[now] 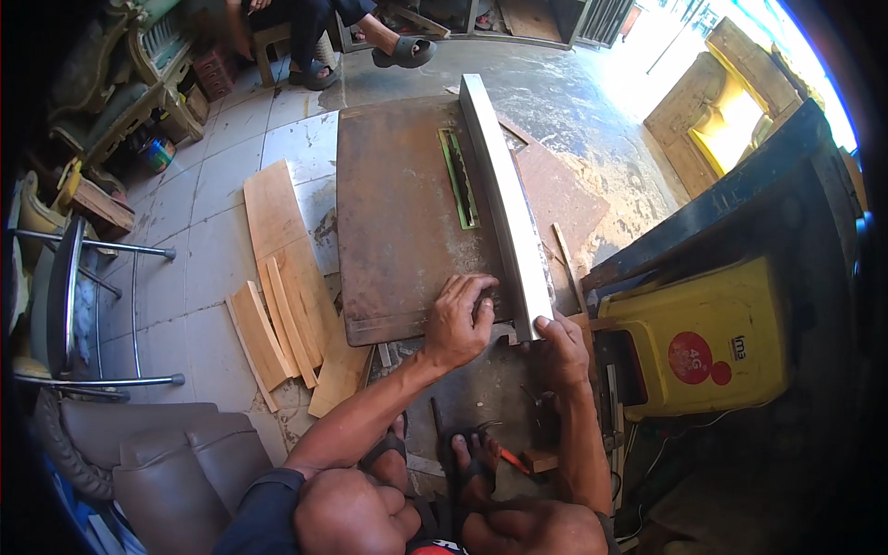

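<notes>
A long, straight silver metal bar [507,194] lies along the right side of a rust-brown metal tabletop [393,203]. My right hand [562,351] grips the bar's near end, its thumb pressed against the end and the other fingers mostly hidden below. Resting at the near edge of the tabletop, my left hand [460,319] has bent fingers and the thumb apart, close to the bar's left side. Nothing shows in it. A narrow green-edged slot [458,180] runs through the tabletop, left of the bar.
Wooden boards [291,240] and strips [257,333] lie on the tiles at left. A yellow plastic panel [698,338] stands at right. Beyond the table sits another person, whose sandalled foot [404,53] shows. A brown padded seat [190,472] and a metal-legged chair [102,305] stand left.
</notes>
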Action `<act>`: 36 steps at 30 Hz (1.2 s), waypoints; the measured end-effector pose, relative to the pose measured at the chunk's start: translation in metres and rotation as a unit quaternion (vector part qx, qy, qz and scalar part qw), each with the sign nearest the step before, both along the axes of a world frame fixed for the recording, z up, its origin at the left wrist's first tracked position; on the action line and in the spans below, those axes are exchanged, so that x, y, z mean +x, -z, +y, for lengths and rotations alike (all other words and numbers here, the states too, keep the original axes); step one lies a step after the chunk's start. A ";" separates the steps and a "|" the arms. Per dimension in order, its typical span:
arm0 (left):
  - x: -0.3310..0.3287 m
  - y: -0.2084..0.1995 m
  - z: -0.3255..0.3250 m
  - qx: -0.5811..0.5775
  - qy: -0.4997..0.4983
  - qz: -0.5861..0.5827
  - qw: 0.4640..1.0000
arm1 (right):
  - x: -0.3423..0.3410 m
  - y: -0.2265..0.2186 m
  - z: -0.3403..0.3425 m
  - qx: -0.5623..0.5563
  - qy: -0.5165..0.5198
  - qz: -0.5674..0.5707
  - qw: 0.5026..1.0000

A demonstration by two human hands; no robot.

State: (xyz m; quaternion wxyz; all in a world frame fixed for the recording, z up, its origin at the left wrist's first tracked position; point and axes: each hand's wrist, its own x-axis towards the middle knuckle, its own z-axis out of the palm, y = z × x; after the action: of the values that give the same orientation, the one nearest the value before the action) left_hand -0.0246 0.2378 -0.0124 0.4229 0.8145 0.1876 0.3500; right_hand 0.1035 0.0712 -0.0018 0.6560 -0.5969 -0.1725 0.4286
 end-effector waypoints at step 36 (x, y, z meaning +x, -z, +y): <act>0.003 0.004 -0.006 0.014 -0.016 0.038 0.999 | -0.009 -0.017 0.017 -0.106 0.009 -0.057 0.993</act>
State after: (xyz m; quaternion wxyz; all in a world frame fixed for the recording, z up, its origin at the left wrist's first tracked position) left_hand -0.0218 0.2318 -0.0164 0.3982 0.8300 0.2115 0.3283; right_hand 0.0947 0.0885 0.0152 0.5820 -0.6880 -0.1581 0.4037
